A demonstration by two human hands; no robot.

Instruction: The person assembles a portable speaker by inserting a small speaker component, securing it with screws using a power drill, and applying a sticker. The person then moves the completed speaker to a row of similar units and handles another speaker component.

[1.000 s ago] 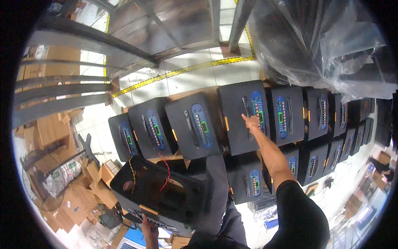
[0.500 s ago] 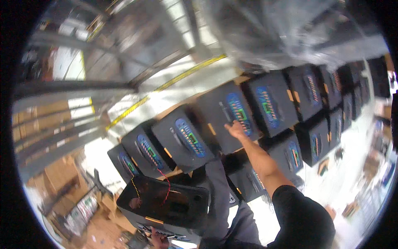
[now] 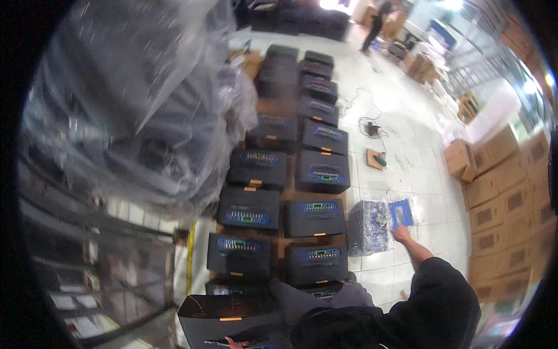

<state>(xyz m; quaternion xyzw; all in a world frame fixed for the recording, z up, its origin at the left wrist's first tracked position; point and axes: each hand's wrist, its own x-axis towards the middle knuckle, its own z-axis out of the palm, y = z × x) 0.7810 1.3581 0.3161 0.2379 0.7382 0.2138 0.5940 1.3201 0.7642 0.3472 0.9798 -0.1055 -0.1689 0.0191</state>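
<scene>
Two rows of black speaker-like units (image 3: pixel 317 217) with lit coloured control panels run away from me across the tiled floor. Right of them stands one unit wrapped in clear plastic (image 3: pixel 368 228), with a flat blue piece in a plastic bag (image 3: pixel 401 213) beside it. My right hand (image 3: pixel 400 234), on a black sleeve, reaches out and touches the bag's lower edge with fingers apart. At the bottom edge my left hand (image 3: pixel 233 342) grips the rim of an open black cabinet (image 3: pixel 232 311) with red and yellow wires inside; only its fingers show.
A tall stack under clear plastic wrap (image 3: pixel 145 104) fills the upper left, with metal racking (image 3: pixel 87 232) below it. Cardboard boxes (image 3: pixel 500 192) line the right. A cable and tool (image 3: pixel 372 128) and a small board (image 3: pixel 375 158) lie on the tiles. A person (image 3: pixel 378 23) stands far back.
My head has swung round, so the rows now run away from me. My right hand left a unit's control panel and moved to the bagged blue piece. The left hand stays on the open cabinet.
</scene>
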